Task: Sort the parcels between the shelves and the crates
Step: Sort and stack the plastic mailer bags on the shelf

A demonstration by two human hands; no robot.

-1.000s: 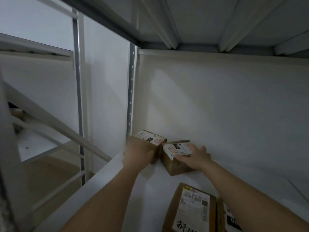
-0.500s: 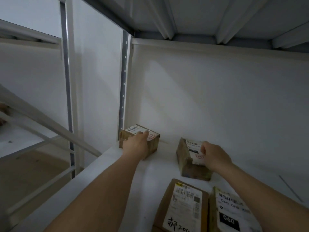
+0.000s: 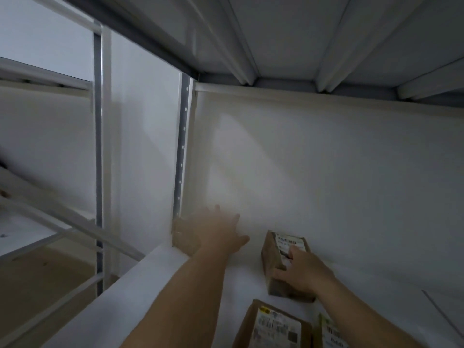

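Note:
On the white shelf [image 3: 241, 285] a small brown parcel [image 3: 187, 237] stands in the back left corner against the upright. My left hand [image 3: 221, 234] lies over it with fingers spread and straight, blurred, hiding most of it. A second small brown parcel [image 3: 276, 252] with a white label lies to the right. My right hand [image 3: 298, 272] grips its near end, thumb on the left side and fingers over the label. Two larger labelled parcels, one [image 3: 273, 327] and another [image 3: 331, 335], lie at the shelf's front.
The shelf above [image 3: 301, 33] sits low overhead. A perforated metal upright [image 3: 182, 151] marks the shelf's left rear corner. Further left are another upright [image 3: 99, 146] and a slanted brace [image 3: 62, 214]. The white back wall [image 3: 326, 184] closes the shelf behind the parcels.
My left hand has opened and spread over the corner parcel, which it pushed back against the upright. My right hand keeps hold of the second parcel, now lying further right of the first.

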